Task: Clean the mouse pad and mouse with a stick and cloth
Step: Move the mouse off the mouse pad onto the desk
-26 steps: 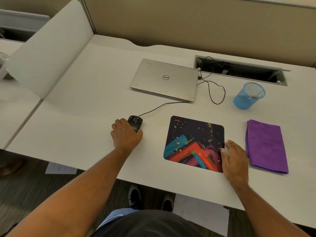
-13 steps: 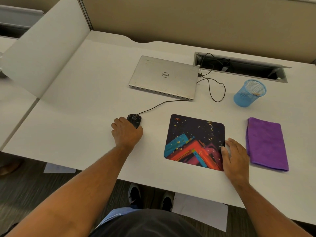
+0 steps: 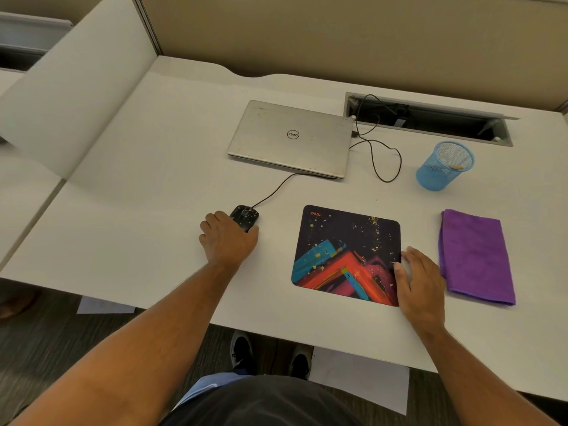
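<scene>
A black wired mouse (image 3: 246, 216) speckled with crumbs lies on the white desk (image 3: 153, 226), left of the mouse pad. My left hand (image 3: 227, 241) rests over its near end, fingers curled around it. The colourful mouse pad (image 3: 344, 256), dotted with yellowish specks, lies flat in front of me. My right hand (image 3: 419, 281) lies flat on its right edge, thumb on the pad. A folded purple cloth (image 3: 475, 256) sits to the right of that hand. A wooden stick (image 3: 455, 166) lies inside the blue mesh cup (image 3: 439, 173).
A closed silver laptop (image 3: 292, 138) lies behind the mouse, with the mouse cable looping to its right side. An open cable tray (image 3: 430, 118) is cut into the desk's back. A white divider panel (image 3: 70, 96) stands at the left. The desk's front edge is near my body.
Both hands hold the same places on the mouse and the pad. Only the camera has shifted slightly.
</scene>
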